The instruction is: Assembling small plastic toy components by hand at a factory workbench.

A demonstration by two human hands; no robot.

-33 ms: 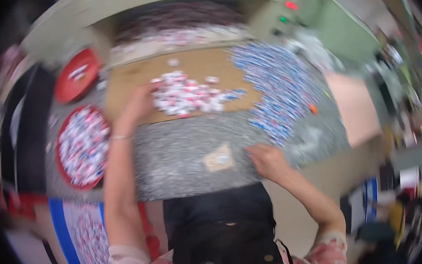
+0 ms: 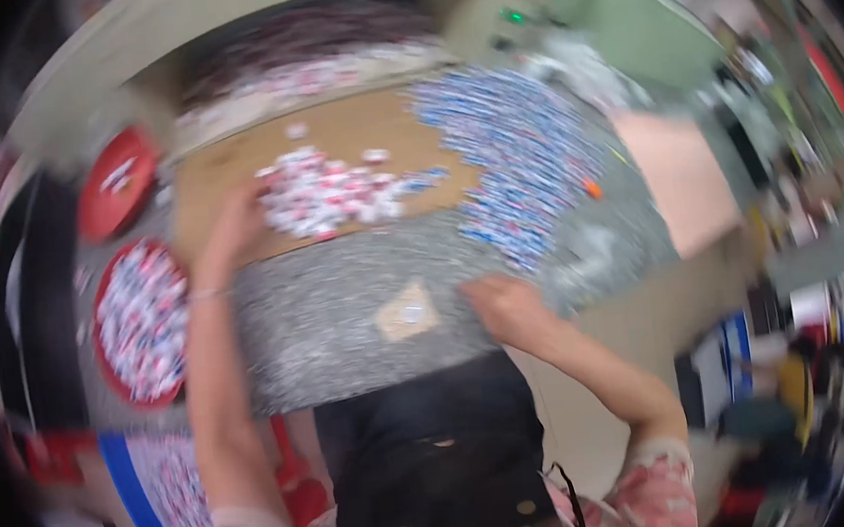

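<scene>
A pile of small white, pink and red pieces [image 2: 321,194] lies on a brown cardboard sheet [image 2: 209,177]. My left hand [image 2: 245,214] is at the left edge of this pile. Its fingers are smeared by motion, so their grip is unclear. Over the near grey tabletop, my right hand [image 2: 508,308] has its fingers curled together; whatever may be between them is hidden. Just left of it, a small tan patch [image 2: 404,315] with a shiny round spot lies on the table. Slim blue-and-white pieces [image 2: 517,145] are spread in a large heap at the right.
Two red bowls stand at the left: a fuller one [image 2: 98,327] with similar pieces, and one [image 2: 116,205] holding a few. More pieces fill a recess [image 2: 324,66] at the back. Clear plastic [image 2: 597,253] and an orange bit [image 2: 592,189] lie at the right.
The whole view has shifted and tilted a little, so the table sits further left. My hands keep nearly the same places relative to the pile and the tan patch.
</scene>
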